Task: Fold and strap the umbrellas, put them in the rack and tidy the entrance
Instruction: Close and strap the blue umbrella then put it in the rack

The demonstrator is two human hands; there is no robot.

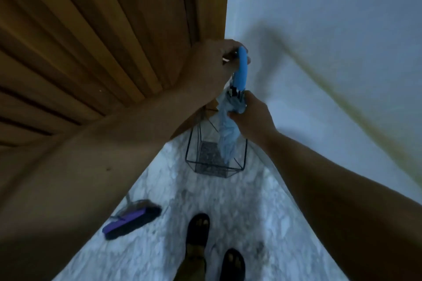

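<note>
A light blue umbrella (pixel 227 137) hangs upright, canopy folded loosely, its tip down inside the black wire rack (pixel 194 162) on the floor by the corner. My left hand (pixel 214 61) grips the top of its bright blue curved handle (pixel 242 68). My right hand (pixel 253 114) grips the bunched canopy just below the handle. The rack holds nothing else that I can see.
A wooden slatted door (pixel 91 41) fills the left side. A pale wall (pixel 331 29) stands on the right. A purple-backed brush with black bristles (pixel 130 221) lies on the speckled floor at lower left. My two sandalled feet (pixel 198 232) stand below the rack.
</note>
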